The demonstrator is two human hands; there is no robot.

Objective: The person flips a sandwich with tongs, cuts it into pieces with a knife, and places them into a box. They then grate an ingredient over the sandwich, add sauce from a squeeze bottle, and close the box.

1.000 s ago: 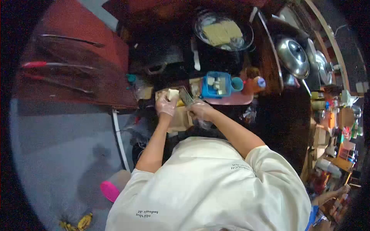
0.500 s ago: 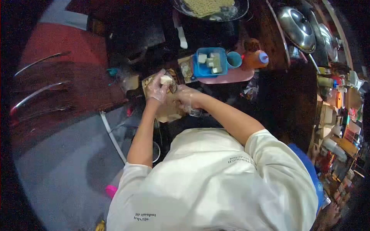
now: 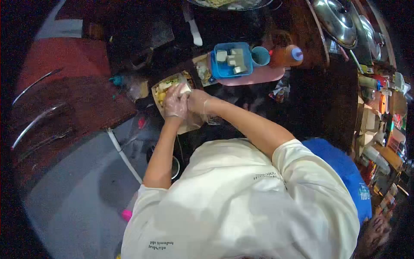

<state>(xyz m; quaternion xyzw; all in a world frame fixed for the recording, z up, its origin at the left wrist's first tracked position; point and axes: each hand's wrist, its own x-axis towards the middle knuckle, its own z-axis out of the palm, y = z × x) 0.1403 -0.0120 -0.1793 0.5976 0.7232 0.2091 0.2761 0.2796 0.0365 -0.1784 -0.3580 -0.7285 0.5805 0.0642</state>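
Both my hands wear clear plastic gloves and meet over an opened brown paper food box (image 3: 188, 126). My left hand (image 3: 176, 102) has its fingers closed on a white block of food (image 3: 185, 89), soft-looking like tofu. Close against it, my right hand (image 3: 200, 102) has curled fingers. Their tips are hidden, so whether they also grip the block does not show. Yellowish and green food pieces (image 3: 164, 90) fill the far part of the box, just beyond my left fingers.
More white blocks (image 3: 236, 61) lie in a blue plastic tub (image 3: 218, 77) on a pink tray (image 3: 271, 76). Beside it are a blue cup (image 3: 260, 57) and an orange sauce bottle (image 3: 285, 55). A white-handled utensil (image 3: 196, 35) and a pan (image 3: 235, 6) lie farther back.
My right hand has come in against my left, beside the white block. The left hand now bends over the box, and more of the food in it shows. The view has shifted slightly.
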